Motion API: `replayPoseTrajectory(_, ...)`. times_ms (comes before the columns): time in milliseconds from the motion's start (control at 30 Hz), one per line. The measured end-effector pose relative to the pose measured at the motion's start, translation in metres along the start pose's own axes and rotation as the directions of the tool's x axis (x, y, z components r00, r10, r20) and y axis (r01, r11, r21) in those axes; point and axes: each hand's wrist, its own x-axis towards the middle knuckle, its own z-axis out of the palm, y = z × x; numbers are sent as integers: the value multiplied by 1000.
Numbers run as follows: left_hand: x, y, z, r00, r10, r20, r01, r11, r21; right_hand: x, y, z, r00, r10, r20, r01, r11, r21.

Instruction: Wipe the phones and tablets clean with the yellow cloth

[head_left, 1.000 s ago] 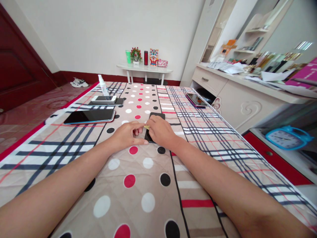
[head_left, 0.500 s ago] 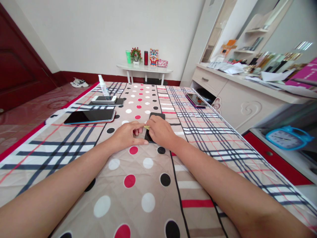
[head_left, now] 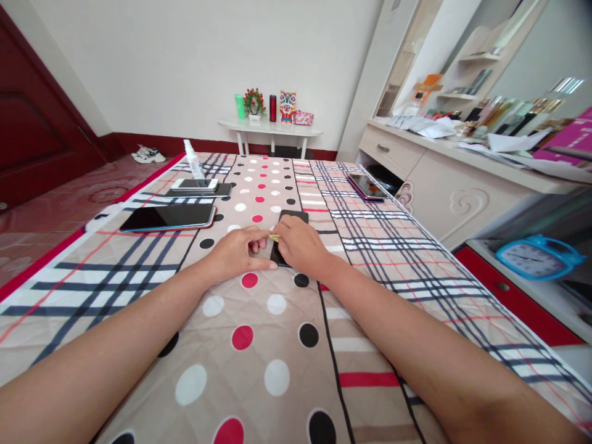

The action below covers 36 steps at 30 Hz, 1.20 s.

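Observation:
A flat black phone [head_left: 296,216] lies on the bed cover in front of me, mostly hidden beneath my right hand. My right hand [head_left: 300,243] has its fingers bent together over it, pinching a small pale yellow piece [head_left: 274,237] whose kind I cannot make out. From the left, my left hand [head_left: 243,250] holds the phone's edge, thumb at the near corner and forefinger reaching to the yellow piece. Its other fingers are curled in. The contact under both hands is partly hidden.
A large dark-screened phone [head_left: 169,217], a white phone [head_left: 197,184] on a dark flat item and a white spray bottle [head_left: 192,160] are at the left. Another phone [head_left: 366,186] lies far right. A blue alarm clock [head_left: 531,258] stands beside the bed.

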Motion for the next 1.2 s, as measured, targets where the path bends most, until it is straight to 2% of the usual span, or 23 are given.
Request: replayPoseTrajectory(1200,0,-2,1,1000,8,2,-8,1000,15,0,0,2,1000,-8,-2,8,1000,-5)
